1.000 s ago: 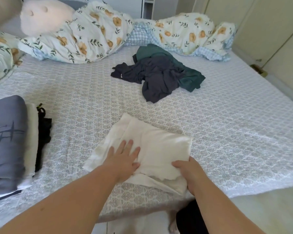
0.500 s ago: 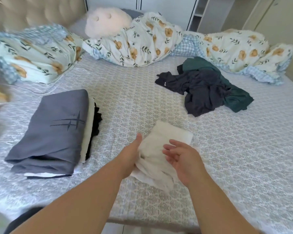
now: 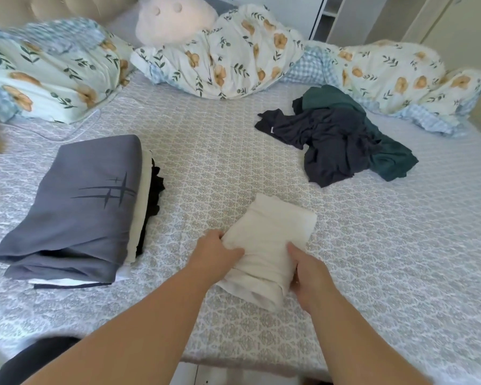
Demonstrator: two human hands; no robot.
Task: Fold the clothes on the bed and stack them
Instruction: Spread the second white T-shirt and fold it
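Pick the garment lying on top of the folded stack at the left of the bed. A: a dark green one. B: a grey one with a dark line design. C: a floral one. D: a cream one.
B: the grey garment with dark crossed lines tops the folded stack, with cream and black layers showing at the stack's right edge beneath it.

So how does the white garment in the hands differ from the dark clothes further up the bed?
The white garment is folded into a compact bundle; the dark clothes lie crumpled and spread out. The white one is held by the left hand and right hand; the dark ones lie untouched. Both rest on the bed.
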